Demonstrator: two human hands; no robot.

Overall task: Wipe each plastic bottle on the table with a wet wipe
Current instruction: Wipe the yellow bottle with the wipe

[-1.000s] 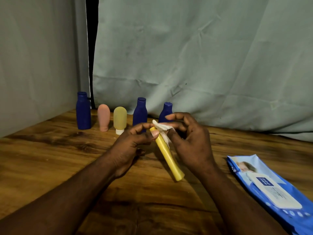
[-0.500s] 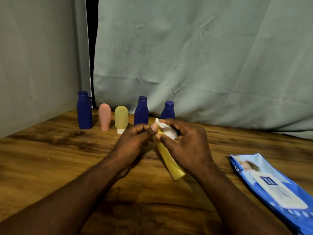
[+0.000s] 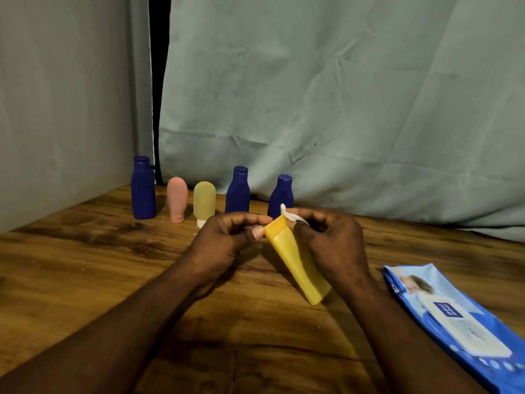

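On my feed the yellow bottle (image 3: 298, 263) sat tilted between both hands over the wooden surface (image 3: 85, 265), its upper end away from me. I could not tell whether its lower end touched the wood. The left hand (image 3: 224, 237) had its thumb and curled fingers pinched on that upper end. The right hand (image 3: 332, 245) was curled too, pressing a bunched white wet wipe (image 3: 288, 216) against the same end, a corner of the wipe poking up above the fingers.

Behind the yellow bottle five more stood upright in a row. The short blue bottle (image 3: 281, 194) was straight behind it. To the left of that came the middle blue bottle (image 3: 238, 191), the pale yellow bottle (image 3: 204, 201), the pink bottle (image 3: 176, 199) and the tall blue bottle (image 3: 143, 191). The blue wipes pack (image 3: 454, 317) lay flat to the right of the yellow bottle, well apart from it.
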